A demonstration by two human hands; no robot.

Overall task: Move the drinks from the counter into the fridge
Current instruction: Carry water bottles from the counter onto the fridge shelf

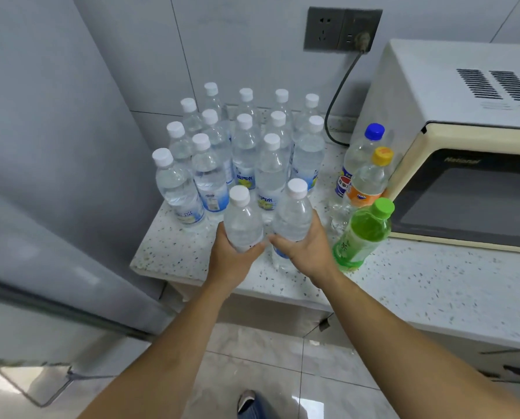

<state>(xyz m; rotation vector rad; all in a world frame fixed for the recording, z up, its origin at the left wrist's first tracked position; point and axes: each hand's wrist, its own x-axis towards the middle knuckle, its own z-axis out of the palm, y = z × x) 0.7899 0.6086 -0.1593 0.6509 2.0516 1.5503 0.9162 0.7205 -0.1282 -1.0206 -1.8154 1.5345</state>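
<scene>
1. Left hand (233, 255) grips one water bottle (243, 220) low on its body. Right hand (308, 251) grips a second water bottle (292, 217) the same way. Both bottles are upright, close side by side, at the counter (419, 285) front edge, left of the microwave (452, 122).
2. It cannot be told whether either bottle has left the countertop.
3. Risk: both grips sit low and the bottles are tall, so a quick swing toward the fridge (47, 152) could probably tip one out of the fingers.
4. Risk: the green bottle (363, 234) stands just beside the right wrist, between it and the microwave. A careless pull-back may knock it over or off the edge.
5. Risk: the water cluster (243, 146) is packed tight just behind the held pair. One bump could topple several.
6. Risk: the fridge, far left of the microwave, shows no open compartment here. With both hands full, opening a door looks awkward.
7. Count, water bottles with white caps: fifteen, made up of thirteen standing and two in hand.
8. Count, coloured drinks against the microwave's left side: three, namely a blue-cap bottle (355, 158), an orange-label bottle (370, 179) and the green one.
9. Drinks total: eighteen, all on the counter side, none seen in the fridge.
10. Hands: two. Microwave: one.
</scene>
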